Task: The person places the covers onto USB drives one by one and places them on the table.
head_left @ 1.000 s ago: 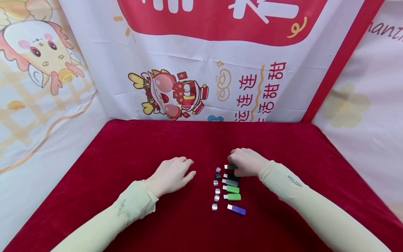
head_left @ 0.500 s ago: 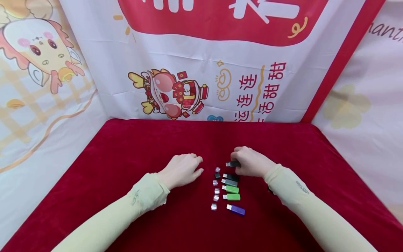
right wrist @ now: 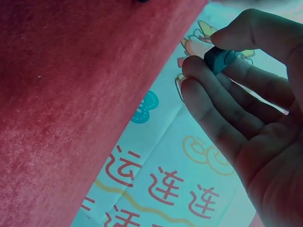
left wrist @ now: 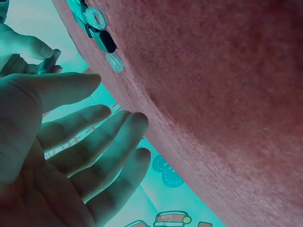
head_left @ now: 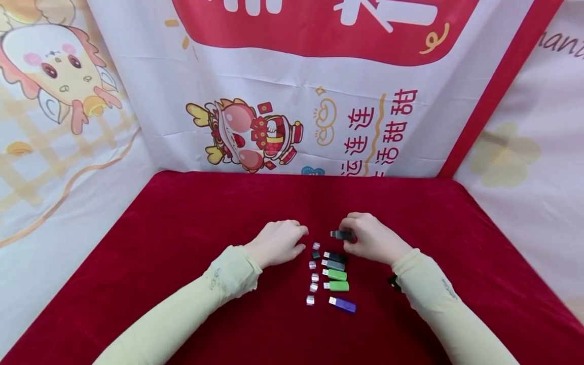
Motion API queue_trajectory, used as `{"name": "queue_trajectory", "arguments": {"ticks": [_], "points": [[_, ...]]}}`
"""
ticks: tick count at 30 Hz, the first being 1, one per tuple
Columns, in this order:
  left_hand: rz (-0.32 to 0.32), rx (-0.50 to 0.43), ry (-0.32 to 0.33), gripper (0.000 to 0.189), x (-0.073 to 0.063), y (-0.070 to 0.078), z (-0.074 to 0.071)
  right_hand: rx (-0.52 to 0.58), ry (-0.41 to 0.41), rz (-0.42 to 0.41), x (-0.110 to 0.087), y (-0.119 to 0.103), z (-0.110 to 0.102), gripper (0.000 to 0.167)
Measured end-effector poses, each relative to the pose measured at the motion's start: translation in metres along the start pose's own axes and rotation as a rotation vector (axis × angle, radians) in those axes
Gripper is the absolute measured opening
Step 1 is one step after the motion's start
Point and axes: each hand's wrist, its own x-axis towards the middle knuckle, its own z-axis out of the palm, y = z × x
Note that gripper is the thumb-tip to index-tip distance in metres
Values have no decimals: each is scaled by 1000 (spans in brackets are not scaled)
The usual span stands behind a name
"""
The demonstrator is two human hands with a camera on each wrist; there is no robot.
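My right hand pinches a dark grey USB flash drive between thumb and fingers, its plug end pointing left, above the red cloth. In the right wrist view the dark end of that flash drive shows at the fingertips. Fingers loosely spread and holding nothing, my left hand hovers just left of a clear cap and a black cap. In the left wrist view these lie beyond the thumb: the clear cap and the black cap.
Below my right hand lie a black drive, a grey drive, a green drive, a second green one and a purple drive. Several clear caps line up to their left. A printed cloth hangs behind the red table.
The right hand has lifted the dark grey drive from the row's far end and drawn slightly right. My left hand has moved right, toward the caps.
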Motion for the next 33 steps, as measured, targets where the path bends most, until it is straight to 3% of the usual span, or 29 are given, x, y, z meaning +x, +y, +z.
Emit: {"name": "queue_trajectory", "arguments": {"ticks": [19, 33], "points": [[78, -29, -67, 32, 15, 3, 0, 14, -2, 14, 0, 4, -1, 26], [137, 3, -94, 28, 21, 5, 4, 13, -11, 16, 1, 4, 1, 28]]}}
